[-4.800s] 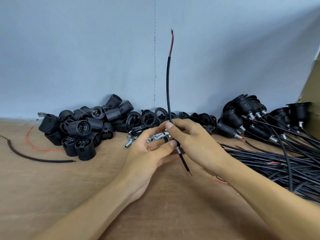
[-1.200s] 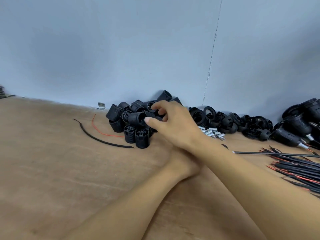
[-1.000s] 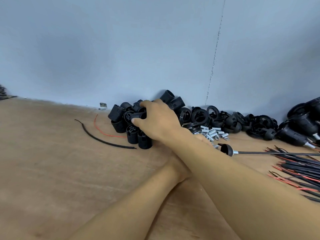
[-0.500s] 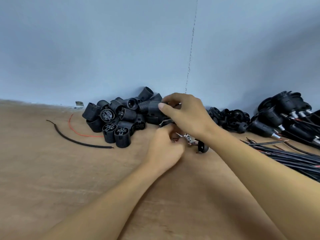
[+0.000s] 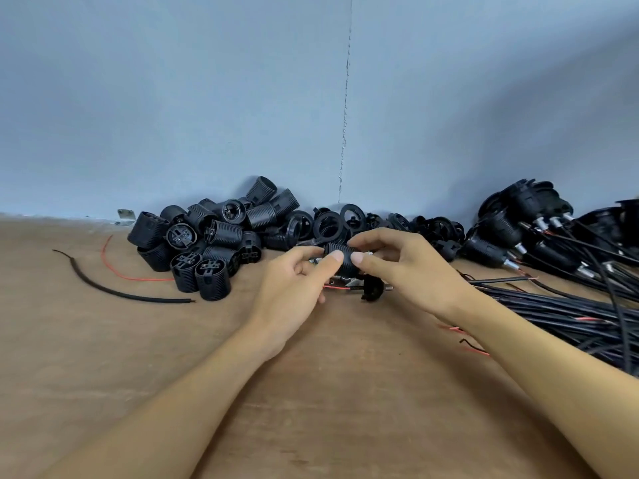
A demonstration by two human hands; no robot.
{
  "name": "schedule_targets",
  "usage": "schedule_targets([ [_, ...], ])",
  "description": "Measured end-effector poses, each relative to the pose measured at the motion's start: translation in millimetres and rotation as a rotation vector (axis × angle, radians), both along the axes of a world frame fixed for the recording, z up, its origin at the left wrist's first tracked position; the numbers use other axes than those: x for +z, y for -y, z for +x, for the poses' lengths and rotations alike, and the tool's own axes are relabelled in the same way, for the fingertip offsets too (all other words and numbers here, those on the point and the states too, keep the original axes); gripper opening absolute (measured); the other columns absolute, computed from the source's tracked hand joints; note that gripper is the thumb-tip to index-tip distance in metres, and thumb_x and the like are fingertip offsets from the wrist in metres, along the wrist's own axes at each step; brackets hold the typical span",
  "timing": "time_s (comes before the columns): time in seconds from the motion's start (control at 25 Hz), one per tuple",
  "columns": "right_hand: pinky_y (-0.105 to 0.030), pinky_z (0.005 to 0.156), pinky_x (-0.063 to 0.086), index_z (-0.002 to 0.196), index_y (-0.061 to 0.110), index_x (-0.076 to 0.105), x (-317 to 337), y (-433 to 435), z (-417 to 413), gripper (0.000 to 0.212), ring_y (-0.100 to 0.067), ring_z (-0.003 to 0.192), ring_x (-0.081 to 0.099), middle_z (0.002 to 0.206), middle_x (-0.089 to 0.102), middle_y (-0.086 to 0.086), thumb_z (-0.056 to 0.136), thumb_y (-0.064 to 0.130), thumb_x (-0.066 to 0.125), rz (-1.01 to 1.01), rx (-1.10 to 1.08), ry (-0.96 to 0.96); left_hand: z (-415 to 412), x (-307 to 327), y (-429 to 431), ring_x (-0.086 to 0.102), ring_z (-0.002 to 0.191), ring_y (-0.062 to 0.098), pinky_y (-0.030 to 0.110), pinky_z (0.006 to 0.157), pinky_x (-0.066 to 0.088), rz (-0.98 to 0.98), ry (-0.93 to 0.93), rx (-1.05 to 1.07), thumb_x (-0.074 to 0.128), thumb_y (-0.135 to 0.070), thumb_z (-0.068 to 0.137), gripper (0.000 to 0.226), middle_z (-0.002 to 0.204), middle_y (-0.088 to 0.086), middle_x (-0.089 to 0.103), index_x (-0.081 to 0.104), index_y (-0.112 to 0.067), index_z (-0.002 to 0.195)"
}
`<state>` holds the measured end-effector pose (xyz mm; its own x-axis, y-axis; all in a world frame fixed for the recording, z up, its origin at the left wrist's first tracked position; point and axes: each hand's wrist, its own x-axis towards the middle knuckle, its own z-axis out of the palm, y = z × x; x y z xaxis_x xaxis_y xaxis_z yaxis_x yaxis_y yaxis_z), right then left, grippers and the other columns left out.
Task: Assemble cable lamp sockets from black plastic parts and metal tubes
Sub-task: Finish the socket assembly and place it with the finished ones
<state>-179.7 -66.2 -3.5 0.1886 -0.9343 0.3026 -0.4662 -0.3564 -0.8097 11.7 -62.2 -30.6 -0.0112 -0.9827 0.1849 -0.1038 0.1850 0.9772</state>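
A ribbed black socket body (image 5: 340, 258) is held between my two hands above the table's middle. My left hand (image 5: 294, 288) pinches its left end, and my right hand (image 5: 397, 267) grips its right end with thumb and forefinger. Just below it a black cap on a cable (image 5: 371, 288) lies on the wood, with red wire ends showing toward the left. Small metal tubes (image 5: 342, 279) lie partly hidden behind my hands. A heap of ribbed socket bodies (image 5: 211, 243) sits at the back left.
Black rings and caps (image 5: 352, 219) line the wall behind my hands. Finished sockets with cables (image 5: 525, 229) pile up at the right, their black cables (image 5: 560, 312) spreading over the table. A loose black cable scrap (image 5: 114, 292) and red wire (image 5: 117, 267) lie at the left.
My right hand reached into the left heap, took a ribbed socket body and carried it back to the middle. My left hand has come up and now grips it too.
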Motion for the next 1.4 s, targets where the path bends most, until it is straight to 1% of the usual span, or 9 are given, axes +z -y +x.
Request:
schedule_targets([
  [0.16, -0.006, 0.076, 0.043, 0.128, 0.041, 0.057, -5.0, -6.7, -7.3, 0.054, 0.009, 0.089, 0.059, 0.106, 0.064, 0.023, 0.079, 0.052, 0.077, -0.008, 0.033, -0.315, -0.4, 0.2, -0.8, 0.061, 0.056, 0.012, 0.027, 0.057, 0.045, -0.012, -0.026, -0.008, 0.071, -0.038, 0.093, 0.023, 0.068, -0.005, 0.065, 0.069, -0.018, 0.104],
  [0.32, -0.02, 0.088, 0.044, 0.129, 0.035, 0.061, -3.5, -12.2, -16.3, 0.038, -0.006, 0.103, 0.056, 0.111, 0.061, 0.011, 0.093, 0.044, 0.066, -0.144, 0.026, -0.626, 0.8, 2.6, -1.5, 0.06, 0.057, 0.011, 0.022, 0.05, 0.046, -0.03, -0.183, 0.083, 0.072, -0.04, 0.092, 0.025, 0.067, -0.009, 0.062, 0.068, -0.016, 0.095],
  [0.44, -0.02, 0.087, 0.042, 0.121, 0.041, 0.066, 7.2, -18.9, -25.1, 0.026, -0.007, 0.101, 0.051, 0.108, 0.053, 0.012, 0.097, 0.041, 0.06, -0.162, 0.047, -0.635, 0.3, 3.0, -2.2, 0.063, 0.062, 0.012, 0.028, 0.058, 0.047, -0.032, -0.248, 0.123, 0.072, -0.039, 0.089, 0.023, 0.085, 0.004, 0.073, 0.068, -0.017, 0.095],
  [0.56, -0.022, 0.089, 0.038, 0.111, 0.045, 0.068, 15.0, -25.3, -33.9, 0.018, -0.007, 0.105, 0.044, 0.108, 0.049, 0.014, 0.097, 0.04, 0.059, -0.178, 0.015, -0.71, -0.1, 2.7, -4.3, 0.067, 0.07, 0.005, 0.03, 0.067, 0.047, -0.051, -0.204, 0.119, 0.075, -0.031, 0.087, 0.016, 0.092, -0.005, 0.075, 0.069, -0.023, 0.099],
  [0.76, -0.024, 0.085, 0.04, 0.096, 0.038, 0.066, 6.9, -43.1, -33.6, 0.008, -0.001, 0.098, 0.046, 0.106, 0.05, 0.02, 0.093, 0.041, 0.06, -0.119, -0.042, -0.743, -2.0, 0.1, -8.9, 0.065, 0.098, 0.004, 0.024, 0.086, 0.049, -0.181, 0.042, 0.131, 0.07, -0.045, 0.074, 0.027, 0.103, -0.017, 0.07, 0.072, -0.038, 0.1],
  [0.84, -0.028, 0.09, 0.043, 0.095, 0.037, 0.065, 4.1, -47.3, -32.1, 0.01, -0.004, 0.1, 0.048, 0.106, 0.052, 0.02, 0.09, 0.045, 0.061, -0.111, -0.056, -0.78, -4.0, -0.2, -12.0, 0.064, 0.098, 0.001, 0.016, 0.086, 0.048, -0.254, 0.157, 0.113, 0.073, -0.044, 0.071, 0.029, 0.103, -0.019, 0.066, 0.072, -0.039, 0.1],
  [0.96, -0.036, 0.092, 0.045, 0.091, 0.034, 0.064, 4.8, -48.3, -30.4, 0.017, -0.007, 0.1, 0.05, 0.102, 0.057, 0.019, 0.089, 0.05, 0.06, -0.082, -0.068, -0.79, -6.6, -1.6, -15.2, 0.066, 0.101, 0.001, 0.032, 0.093, 0.055, -0.294, 0.172, 0.001, 0.081, -0.032, 0.07, 0.032, 0.106, -0.014, 0.064, 0.071, -0.039, 0.1],
  [1.12, -0.031, 0.075, 0.035, 0.067, 0.024, 0.055, 2.7, -50.4, -26.0, 0.046, 0.0, 0.081, 0.047, 0.091, 0.057, 0.017, 0.084, 0.067, 0.058, -0.189, -0.104, -0.809, -6.5, -0.4, -15.5, 0.068, 0.105, 0.005, 0.034, 0.096, 0.056, -0.312, 0.142, -0.079, 0.082, -0.023, 0.068, 0.035, 0.108, -0.01, 0.07, 0.07, -0.036, 0.098],
  [1.4, -0.018, 0.087, 0.041, 0.102, 0.026, 0.07, -3.1, -57.9, -20.8, 0.011, -0.004, 0.098, 0.053, 0.102, 0.06, 0.014, 0.098, 0.031, 0.062, -0.319, 0.221, -0.726, -7.0, -1.5, -14.2, 0.07, 0.099, 0.003, 0.028, 0.09, 0.057, -0.338, 0.14, -0.079, 0.085, -0.025, 0.066, 0.038, 0.103, -0.019, 0.073, 0.069, -0.037, 0.099],
])
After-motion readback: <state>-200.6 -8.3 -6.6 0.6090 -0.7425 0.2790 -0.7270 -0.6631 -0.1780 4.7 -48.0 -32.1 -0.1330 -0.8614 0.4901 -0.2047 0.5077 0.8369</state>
